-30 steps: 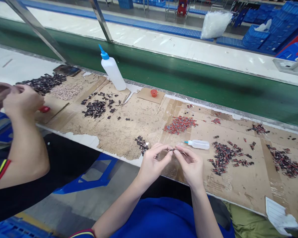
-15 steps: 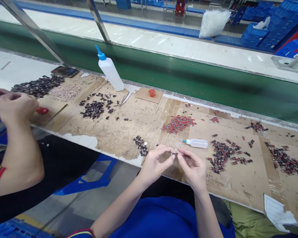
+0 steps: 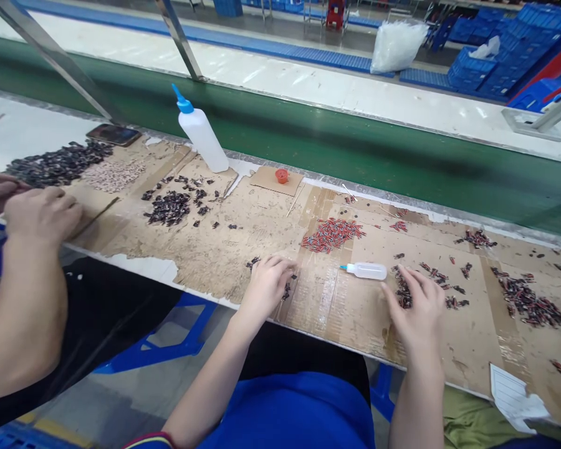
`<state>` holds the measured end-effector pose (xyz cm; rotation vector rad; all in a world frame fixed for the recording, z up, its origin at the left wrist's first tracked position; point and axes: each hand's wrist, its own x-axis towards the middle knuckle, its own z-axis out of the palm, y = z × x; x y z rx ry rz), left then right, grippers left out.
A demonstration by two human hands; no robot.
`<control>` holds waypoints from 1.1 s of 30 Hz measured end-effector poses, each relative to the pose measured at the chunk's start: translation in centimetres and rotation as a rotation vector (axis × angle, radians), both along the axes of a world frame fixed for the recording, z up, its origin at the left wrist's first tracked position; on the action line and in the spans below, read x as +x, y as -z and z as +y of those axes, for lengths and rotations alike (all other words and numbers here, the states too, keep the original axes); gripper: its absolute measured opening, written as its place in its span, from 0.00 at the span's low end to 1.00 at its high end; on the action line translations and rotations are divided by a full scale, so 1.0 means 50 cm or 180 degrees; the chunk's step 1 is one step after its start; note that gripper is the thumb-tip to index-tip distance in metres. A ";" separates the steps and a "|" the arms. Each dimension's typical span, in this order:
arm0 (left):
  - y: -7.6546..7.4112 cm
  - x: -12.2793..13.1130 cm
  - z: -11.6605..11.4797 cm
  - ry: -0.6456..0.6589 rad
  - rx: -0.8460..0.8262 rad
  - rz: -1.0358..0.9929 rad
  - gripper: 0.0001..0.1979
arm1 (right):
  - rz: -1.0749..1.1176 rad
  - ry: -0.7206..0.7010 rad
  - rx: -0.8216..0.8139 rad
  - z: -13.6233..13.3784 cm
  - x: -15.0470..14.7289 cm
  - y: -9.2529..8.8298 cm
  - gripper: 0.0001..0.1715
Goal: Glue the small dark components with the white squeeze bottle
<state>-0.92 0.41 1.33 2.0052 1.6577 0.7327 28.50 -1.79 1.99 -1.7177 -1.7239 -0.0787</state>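
Black-and-red pieces (image 3: pixel 404 298), too many to count, lie in one pile on the table (image 3: pixel 243 249) at the fingers of the person's right hand (image 3: pixel 416 305), which is partly open, its thumb spread away from the bent fingers; whether the fingertips touch any piece cannot be told. One small heap of black parts (image 3: pixel 287 290) lies half covered by the left hand (image 3: pixel 267 280), whose fingers curl downward; how tightly they close, and whether they have hold of a part, cannot be told. Two more groups of black-and-red pieces lie farther right: one large pile (image 3: pixel 530 299) and, beyond it, one smaller cluster (image 3: pixel 477 238). Between the two hands, one small bottle (image 3: pixel 370 270) with a blue tip lies on its side, and just beyond it is one pile of red pieces (image 3: pixel 331 236). Off to the left, a co-worker's two hands (image 3: pixel 44 212) are close together, near one long black pile (image 3: pixel 60 163) and one patch of pale bits (image 3: pixel 115 174); another black pile (image 3: pixel 169 207) lies between the co-worker and the person. Toward the table's far edge are one red cup (image 3: pixel 281 176) on one cardboard piece (image 3: pixel 262 179), one large white bottle (image 3: pixel 204 140) standing upright, and one phone (image 3: pixel 113 134). Farther still stretches one green strip (image 3: pixel 355 149), with one clear plastic bag (image 3: pixel 397 47) in the background.
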 end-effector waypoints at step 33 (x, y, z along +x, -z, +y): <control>0.026 0.061 -0.018 0.0047 -0.0224 -0.1053 0.09 | 0.3556 0.0205 -0.0851 0.005 -0.192 0.012 0.18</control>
